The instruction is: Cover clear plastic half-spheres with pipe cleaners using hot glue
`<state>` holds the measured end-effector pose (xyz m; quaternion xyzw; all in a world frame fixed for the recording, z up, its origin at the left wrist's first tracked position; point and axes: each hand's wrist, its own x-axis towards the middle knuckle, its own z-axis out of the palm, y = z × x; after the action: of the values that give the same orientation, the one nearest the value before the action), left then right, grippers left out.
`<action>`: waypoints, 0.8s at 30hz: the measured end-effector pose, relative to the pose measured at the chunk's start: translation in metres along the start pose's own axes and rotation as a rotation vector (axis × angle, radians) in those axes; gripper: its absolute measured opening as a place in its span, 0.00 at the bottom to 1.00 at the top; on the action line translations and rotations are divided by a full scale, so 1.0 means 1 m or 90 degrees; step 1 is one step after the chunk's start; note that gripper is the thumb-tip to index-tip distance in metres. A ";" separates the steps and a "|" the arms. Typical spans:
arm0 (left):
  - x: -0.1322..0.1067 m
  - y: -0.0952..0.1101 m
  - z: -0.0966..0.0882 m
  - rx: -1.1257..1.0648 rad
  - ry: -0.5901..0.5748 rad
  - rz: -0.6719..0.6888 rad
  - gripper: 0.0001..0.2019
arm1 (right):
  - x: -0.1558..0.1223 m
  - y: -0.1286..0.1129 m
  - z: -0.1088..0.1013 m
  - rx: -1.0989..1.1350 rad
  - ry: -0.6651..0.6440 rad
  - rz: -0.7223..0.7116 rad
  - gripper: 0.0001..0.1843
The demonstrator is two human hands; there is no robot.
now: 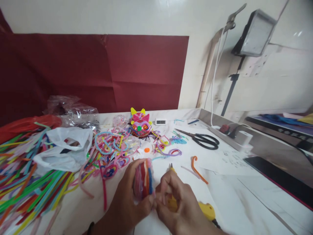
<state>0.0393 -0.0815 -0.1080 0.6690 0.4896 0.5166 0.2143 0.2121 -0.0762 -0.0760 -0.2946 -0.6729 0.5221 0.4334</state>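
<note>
My left hand (127, 195) is wrapped round a rounded piece of coiled pipe cleaners (144, 181), striped pink, red, orange, white and blue. Close against its lower right edge, my right hand (176, 199) has its thumb and fingers pinched together. What sits in that pinch is too small and blurred to make out. Behind and below my right hand lies a yellow glue gun (207, 210), its metal tip pointing away from me and its middle partly hidden. Farther back stands a colourful pipe-cleaner animal head (141, 127) with yellow ears and orange eyes.
Loose pipe cleaners (36, 189) and a white plastic bag (66, 153) cover the left side. Black-handled scissors (204, 138) lie back right, near a small digital clock (160, 122). An orange pipe cleaner (198, 171), a dark phone (281, 179) and a power strip (230, 138) are on the right.
</note>
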 end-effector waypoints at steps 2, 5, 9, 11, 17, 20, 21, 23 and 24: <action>0.000 -0.001 -0.001 0.034 0.006 0.024 0.36 | -0.001 -0.001 0.001 -0.017 0.007 -0.003 0.11; 0.000 0.000 -0.003 0.062 -0.005 0.059 0.36 | -0.002 -0.002 0.002 -0.034 0.017 -0.013 0.10; 0.002 0.001 -0.006 0.064 -0.038 0.078 0.36 | -0.002 -0.003 0.002 -0.021 0.025 -0.015 0.11; 0.002 0.000 -0.005 0.055 -0.040 0.072 0.36 | -0.001 -0.003 0.003 -0.009 0.031 -0.016 0.12; 0.002 -0.004 -0.004 0.018 -0.045 0.055 0.38 | -0.001 0.001 0.004 0.014 0.041 -0.032 0.14; 0.002 -0.002 -0.004 0.046 -0.033 0.068 0.38 | -0.001 0.002 0.004 0.003 0.047 -0.042 0.14; 0.001 -0.001 -0.004 0.059 -0.027 0.070 0.39 | -0.001 0.002 0.005 -0.008 0.049 -0.043 0.13; 0.001 0.000 -0.003 0.084 -0.018 0.071 0.40 | -0.001 0.001 0.005 -0.023 0.056 -0.037 0.13; 0.002 0.001 -0.003 0.091 -0.017 0.076 0.40 | -0.001 0.001 0.006 -0.021 0.061 -0.030 0.13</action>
<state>0.0368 -0.0813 -0.1053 0.7173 0.4817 0.4832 0.1413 0.2074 -0.0795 -0.0777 -0.3107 -0.6667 0.4855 0.4725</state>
